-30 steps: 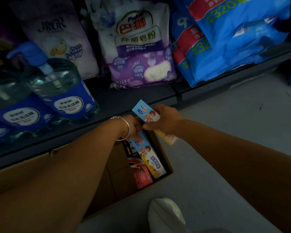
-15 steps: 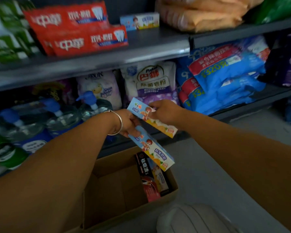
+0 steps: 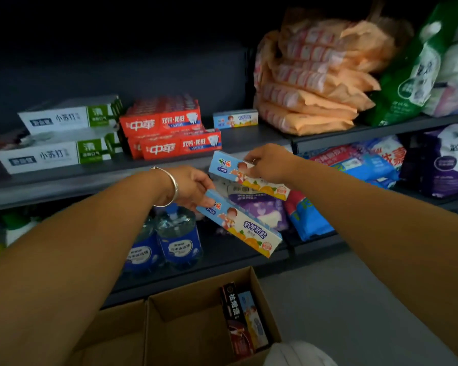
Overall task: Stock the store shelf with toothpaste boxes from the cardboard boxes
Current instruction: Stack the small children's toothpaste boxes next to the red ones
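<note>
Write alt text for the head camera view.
Each hand holds a blue children's toothpaste box, left hand the lower box, right hand the upper box, before a shelf of toothpaste. An open cardboard box sits below.

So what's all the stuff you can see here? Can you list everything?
kids' toothpaste boxes: three, light blue; one in each hand, one on the shelf
red toothpaste boxes: a stack, red; shelf middle
white toothpaste boxes: two seen, white and green; shelf left
orange packs: a pile, orange; shelf right
green bag: one, green; far right, top
shelf: grey
bottles: two clear, blue labels; lower shelf
blue packs: several, blue; lower right
purple bags: purple and white; lower right
carton: one, brown; floor, a dark box and a light box inside
left hand: holds the lower box, bracelet on wrist
right hand: holds the upper box
</note>
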Demonstrator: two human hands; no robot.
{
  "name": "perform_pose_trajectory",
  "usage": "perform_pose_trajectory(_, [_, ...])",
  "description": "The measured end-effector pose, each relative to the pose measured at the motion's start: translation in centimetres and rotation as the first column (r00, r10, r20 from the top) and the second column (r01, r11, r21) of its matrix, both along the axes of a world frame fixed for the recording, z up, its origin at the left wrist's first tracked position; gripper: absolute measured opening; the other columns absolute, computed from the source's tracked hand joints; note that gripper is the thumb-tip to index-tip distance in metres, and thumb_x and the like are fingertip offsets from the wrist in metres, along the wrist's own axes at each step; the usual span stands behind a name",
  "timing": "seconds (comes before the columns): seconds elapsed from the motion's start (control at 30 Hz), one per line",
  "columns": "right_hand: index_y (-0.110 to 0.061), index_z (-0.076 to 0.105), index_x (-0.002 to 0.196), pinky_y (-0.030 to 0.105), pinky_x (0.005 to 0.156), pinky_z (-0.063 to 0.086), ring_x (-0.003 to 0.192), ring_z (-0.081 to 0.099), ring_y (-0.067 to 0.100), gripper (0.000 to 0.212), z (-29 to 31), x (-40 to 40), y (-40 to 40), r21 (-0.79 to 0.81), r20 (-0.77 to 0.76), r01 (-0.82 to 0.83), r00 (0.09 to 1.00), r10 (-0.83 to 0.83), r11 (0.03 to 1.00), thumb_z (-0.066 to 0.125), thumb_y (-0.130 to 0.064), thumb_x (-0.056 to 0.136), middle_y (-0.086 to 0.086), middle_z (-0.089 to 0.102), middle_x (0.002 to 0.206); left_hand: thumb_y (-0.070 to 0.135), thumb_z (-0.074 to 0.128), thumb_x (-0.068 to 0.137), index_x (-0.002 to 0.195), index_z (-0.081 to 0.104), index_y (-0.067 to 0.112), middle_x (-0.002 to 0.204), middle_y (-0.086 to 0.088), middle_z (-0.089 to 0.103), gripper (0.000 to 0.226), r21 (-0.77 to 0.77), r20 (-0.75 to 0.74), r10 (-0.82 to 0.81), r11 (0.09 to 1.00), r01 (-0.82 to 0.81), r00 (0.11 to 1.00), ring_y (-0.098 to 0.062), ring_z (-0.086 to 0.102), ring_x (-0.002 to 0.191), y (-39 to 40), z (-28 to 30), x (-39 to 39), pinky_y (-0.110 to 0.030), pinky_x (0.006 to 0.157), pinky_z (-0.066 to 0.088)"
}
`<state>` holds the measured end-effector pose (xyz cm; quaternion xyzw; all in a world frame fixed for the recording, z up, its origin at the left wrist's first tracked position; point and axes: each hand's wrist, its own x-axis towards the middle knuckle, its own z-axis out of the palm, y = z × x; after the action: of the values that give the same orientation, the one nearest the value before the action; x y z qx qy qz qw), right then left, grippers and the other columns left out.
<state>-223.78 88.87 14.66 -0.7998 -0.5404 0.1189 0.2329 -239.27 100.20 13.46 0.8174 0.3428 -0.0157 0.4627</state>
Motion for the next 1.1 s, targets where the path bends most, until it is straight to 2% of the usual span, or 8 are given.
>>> perform_pose_trajectory(0.07, [-0.006, 0.060, 0.124, 0.029, 0.090, 0.041, 0.099, 0.052, 0.018, 0.036, 1.3, 0.2, 0.0, 0.001, 0.021, -0.010, 1.000, 0.010, 1.000, 0.054, -0.026, 0.094, 0.006, 0.058, 0.108, -0.006, 0.063, 0.082, 0.087, 0.057, 0.012, 0.085, -0.006, 0.067, 0.019, 0.017, 0.022, -0.004, 1.000, 0.004, 1.000, -0.009, 0.067, 0.062, 0.4, 1.4, -0.3, -0.017, 0.054, 0.054])
perform_pose_trajectory(0.17, [-0.012, 0.061, 0.124, 0.029, 0.100, 0.040, 0.117, 0.053, 0.021, 0.037, 3.0, 0.5, 0.0, -0.001, 0.073, -0.001, 0.997, 0.001, 1.000, 0.056, -0.032, 0.093, 0.005, 0.060, 0.125, -0.005, 0.063, 0.082, 0.089, 0.058, 0.012, 0.089, -0.009, 0.068, 0.020, 0.062, 0.052, -0.015, 0.998, 0.011, 0.999, -0.019, 0.064, 0.076, 1.1, 3.2, -0.7, -0.023, 0.060, 0.052])
perform_pose_trajectory(0.3, [-0.014, 0.060, 0.126, 0.030, 0.104, 0.038, 0.121, 0.050, 0.021, 0.037, 4.8, 1.0, 0.5, -0.011, 0.129, -0.006, 0.992, 0.007, 1.000, 0.054, -0.032, 0.094, 0.007, 0.058, 0.129, -0.011, 0.059, 0.082, 0.090, 0.057, 0.007, 0.078, -0.005, 0.069, 0.020, 0.005, 0.163, 0.023, 1.000, -0.024, 0.986, -0.008, 0.069, 0.061, 1.6, 5.2, -0.7, -0.016, 0.049, 0.052])
perform_pose_trajectory(0.53, [-0.014, 0.055, 0.132, 0.028, 0.107, 0.036, 0.125, 0.047, 0.021, 0.044, 6.6, 2.7, 3.0, -0.021, 0.198, 0.016, 0.980, -0.012, 1.000, 0.055, -0.033, 0.093, 0.004, 0.052, 0.136, -0.011, 0.058, 0.083, 0.086, 0.056, 0.009, 0.069, 0.002, 0.070, 0.020, 0.029, 0.255, 0.022, 0.999, -0.030, 0.967, -0.003, 0.068, 0.059, 3.9, 7.5, 0.6, -0.013, 0.053, 0.053])
perform_pose_trajectory(0.63, [-0.013, 0.056, 0.132, 0.025, 0.103, 0.036, 0.123, 0.047, 0.020, 0.044, 7.0, 3.6, 4.1, -0.019, 0.210, 0.028, 0.977, -0.024, 0.999, 0.056, -0.033, 0.092, 0.004, 0.053, 0.134, -0.008, 0.060, 0.082, 0.086, 0.056, 0.011, 0.075, 0.000, 0.068, 0.020, 0.100, 0.271, 0.013, 0.994, -0.041, 0.962, -0.001, 0.067, 0.059, 5.0, 8.3, 1.3, -0.013, 0.057, 0.054])
perform_pose_trajectory(0.77, [-0.012, 0.057, 0.130, 0.025, 0.102, 0.036, 0.123, 0.048, 0.020, 0.045, 7.4, 4.6, 5.7, -0.009, 0.200, 0.047, 0.979, -0.044, 0.999, 0.060, -0.031, 0.090, 0.004, 0.054, 0.134, -0.003, 0.064, 0.082, 0.087, 0.057, 0.013, 0.071, 0.006, 0.070, 0.019, 0.171, 0.251, 0.001, 0.984, -0.046, 0.968, -0.006, 0.064, 0.069, 6.7, 9.2, 2.1, -0.018, 0.065, 0.051])
perform_pose_trajectory(0.93, [-0.011, 0.053, 0.133, 0.021, 0.102, 0.032, 0.128, 0.044, 0.017, 0.048, 8.3, 5.7, 7.3, -0.033, 0.215, 0.060, 0.975, -0.051, 0.998, 0.059, -0.031, 0.091, 0.003, 0.051, 0.138, -0.003, 0.063, 0.083, 0.087, 0.054, 0.015, 0.083, 0.001, 0.065, 0.020, 0.234, 0.265, -0.002, 0.970, -0.062, 0.964, -0.002, 0.063, 0.067, 7.9, 10.4, 3.0, -0.009, 0.052, 0.051])
perform_pose_trajectory(1.1, [-0.010, 0.058, 0.128, 0.019, 0.093, 0.039, 0.120, 0.051, 0.017, 0.040, 8.6, 7.3, 9.5, 0.017, 0.176, 0.070, 0.982, -0.072, 0.997, 0.063, -0.020, 0.089, 0.004, 0.057, 0.132, 0.005, 0.069, 0.080, 0.089, 0.056, 0.019, 0.086, 0.002, 0.068, 0.020, 0.276, 0.255, 0.034, 0.955, -0.107, 0.966, -0.008, 0.065, 0.074, 9.7, 11.7, 3.6, -0.015, 0.053, 0.054])
